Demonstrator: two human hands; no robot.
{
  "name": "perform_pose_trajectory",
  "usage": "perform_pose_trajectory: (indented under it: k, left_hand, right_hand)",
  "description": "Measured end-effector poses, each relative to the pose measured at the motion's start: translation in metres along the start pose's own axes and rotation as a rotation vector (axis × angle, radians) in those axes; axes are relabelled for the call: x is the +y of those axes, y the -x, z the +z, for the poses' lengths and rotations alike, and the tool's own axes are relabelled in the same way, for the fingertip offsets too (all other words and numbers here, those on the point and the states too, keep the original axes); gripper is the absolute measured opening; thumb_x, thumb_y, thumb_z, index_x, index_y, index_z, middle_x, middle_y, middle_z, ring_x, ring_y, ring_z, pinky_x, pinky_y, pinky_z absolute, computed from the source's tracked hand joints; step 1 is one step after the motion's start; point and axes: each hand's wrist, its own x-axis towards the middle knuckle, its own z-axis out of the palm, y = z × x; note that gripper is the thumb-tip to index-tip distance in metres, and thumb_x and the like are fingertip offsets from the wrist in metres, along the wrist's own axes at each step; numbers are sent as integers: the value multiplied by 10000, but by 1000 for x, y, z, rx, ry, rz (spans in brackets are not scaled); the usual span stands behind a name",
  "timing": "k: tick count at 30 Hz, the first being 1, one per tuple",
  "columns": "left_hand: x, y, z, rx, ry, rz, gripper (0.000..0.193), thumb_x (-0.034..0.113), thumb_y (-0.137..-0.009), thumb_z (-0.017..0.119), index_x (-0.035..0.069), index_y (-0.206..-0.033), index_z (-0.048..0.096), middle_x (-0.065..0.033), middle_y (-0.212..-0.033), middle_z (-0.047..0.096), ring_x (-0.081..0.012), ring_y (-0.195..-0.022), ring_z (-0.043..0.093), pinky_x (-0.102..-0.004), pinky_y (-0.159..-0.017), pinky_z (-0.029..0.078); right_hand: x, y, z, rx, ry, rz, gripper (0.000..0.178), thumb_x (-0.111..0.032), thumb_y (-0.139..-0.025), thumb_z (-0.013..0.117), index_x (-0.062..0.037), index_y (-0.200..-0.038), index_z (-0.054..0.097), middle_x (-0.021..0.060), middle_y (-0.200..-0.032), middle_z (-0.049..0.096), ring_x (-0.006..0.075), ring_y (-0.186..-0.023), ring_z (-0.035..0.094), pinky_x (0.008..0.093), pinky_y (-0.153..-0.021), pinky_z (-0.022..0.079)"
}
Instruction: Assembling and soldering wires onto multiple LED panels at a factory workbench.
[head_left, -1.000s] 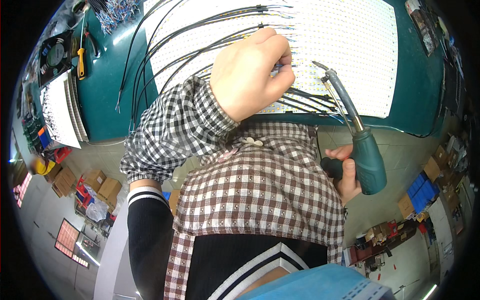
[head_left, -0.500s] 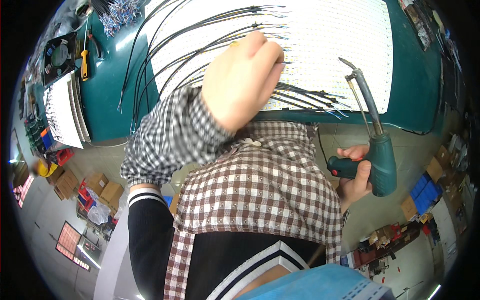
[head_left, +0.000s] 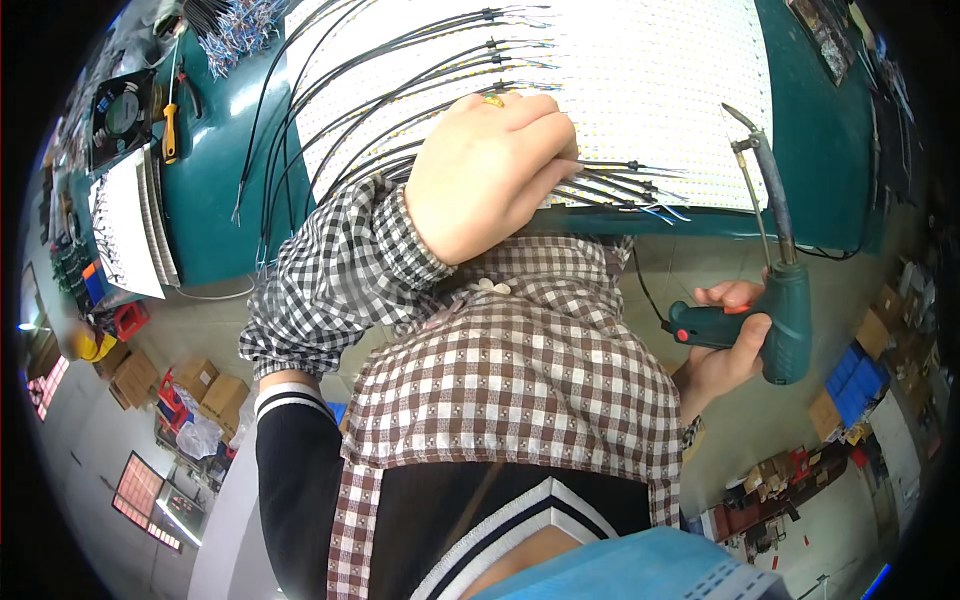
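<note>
My left hand is closed over the near part of a white sheet or panel, its fingertips pinched on a black cable. The cable's thin stripped wire ends point right. Several more black cables fan across the panel beyond the hand, with blue and white ends. Below the fingers, a bunch of black cables reaches the panel's near edge. My right hand grips a green soldering gun by its handle, off the table's near edge. Its dark tip points up, over the panel's right part.
A fan, an orange-handled screwdriver and dark pliers lie on the green table at left. White strips stand at its left edge. A bundle of wires lies at the far left. Cardboard boxes are on the floor.
My left hand has come nearer to the table's front edge, its fingertips now beside the near bunch of cables. My right hand and the soldering gun have shifted a little to the right.
</note>
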Motion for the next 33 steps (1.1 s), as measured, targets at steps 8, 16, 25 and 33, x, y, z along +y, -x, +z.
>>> perform_pose_trajectory:
  k: [8, 16, 25, 33]
  left_hand:
    - [13, 12, -40, 69, -286, -47, 106, 33, -738, 665, 42, -798, 578, -74, -769, 565, -263, -688, 565, -356, -581, 428]
    - [-3, -5, -9, 176, -185, -45, 134, 79, -734, 674, 51, -831, 586, -97, -799, 537, -293, -710, 549, -381, -621, 439]
    - [-1, -6, -7, 166, -217, -7, 134, 60, -766, 644, 37, -859, 550, -96, -821, 555, -278, -759, 561, -372, -644, 441]
    - [3, 8, 1, 115, -135, -236, 106, 42, -798, 610, 38, -865, 528, -101, -813, 559, -284, -694, 585, -337, -595, 472]
  right_hand:
    - [-1, -6, -4, -26, -58, 3, 524, -303, -922, 530, 72, -1257, 384, 115, -849, 528, 203, -800, 552, 341, -673, 571]
    - [2, -11, 10, -59, -88, 34, 431, -264, -888, 590, 102, -1072, 455, 162, -844, 535, 248, -770, 579, 358, -634, 588]
    - [7, -4, 3, -149, -16, 57, 513, -306, -933, 508, 64, -1263, 377, 116, -898, 522, 216, -850, 537, 342, -682, 561]
    - [3, 4, 8, -84, -8, 69, 448, -243, -874, 599, 126, -1089, 463, 207, -901, 556, 304, -798, 612, 363, -624, 594]
